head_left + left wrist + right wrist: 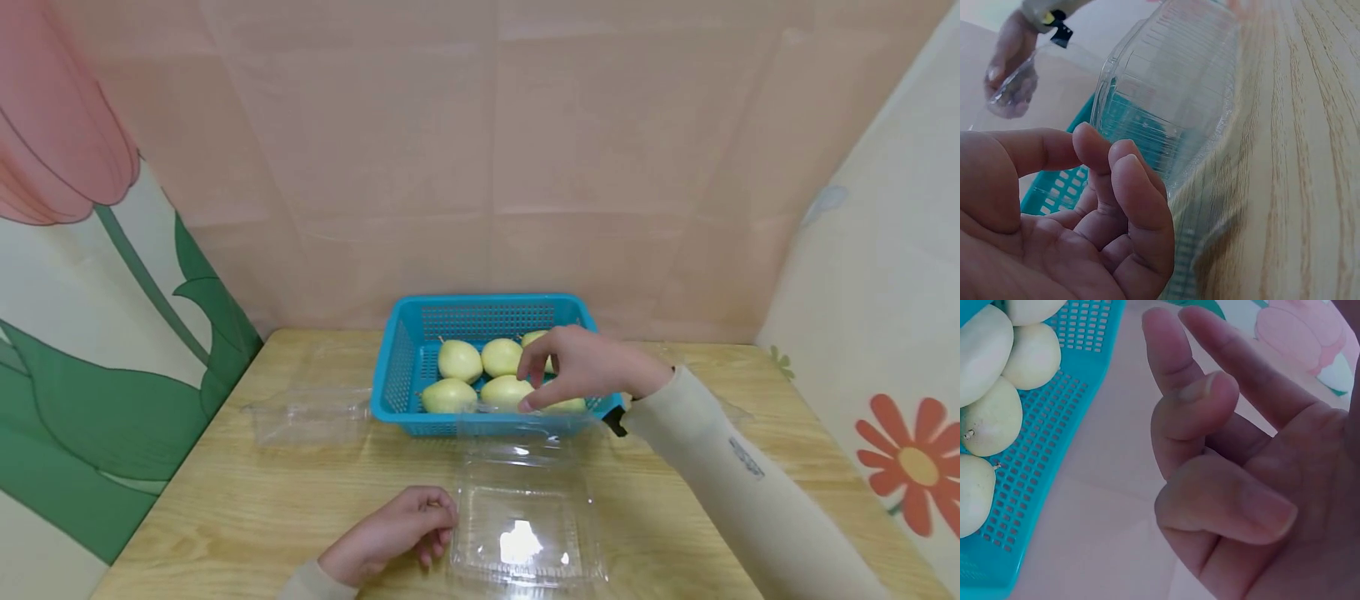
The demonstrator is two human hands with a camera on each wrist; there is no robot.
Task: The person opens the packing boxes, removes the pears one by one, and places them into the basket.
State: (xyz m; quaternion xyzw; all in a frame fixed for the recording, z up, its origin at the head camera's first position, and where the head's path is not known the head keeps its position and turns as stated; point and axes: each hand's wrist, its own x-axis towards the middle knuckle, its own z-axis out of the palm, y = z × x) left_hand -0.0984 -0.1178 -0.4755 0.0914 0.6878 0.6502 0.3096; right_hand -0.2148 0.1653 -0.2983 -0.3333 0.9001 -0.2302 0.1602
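Observation:
An unlidded clear plastic clamshell box [517, 500] sits at the front of the table, its raised lid [517, 450] overlapping the front of a blue basket [487, 300]. Several yellow-green pears [460, 362] lie inside the basket. My right hand [581, 362] is above the basket's right part, fingers bent, near the lid's upper edge; in the right wrist view nothing shows between its fingers. Beside the box's left edge, my left hand [408, 529] has loosely curled fingers, with thumb and index close together [1094, 147]. Whether it touches the box I cannot tell.
Another clear plastic box [311, 417] stands left of the basket. More clear plastic [731, 408] shows at the right, partly behind my right arm. A pinkish-brown backdrop [487, 167] rises behind the wooden table [247, 492].

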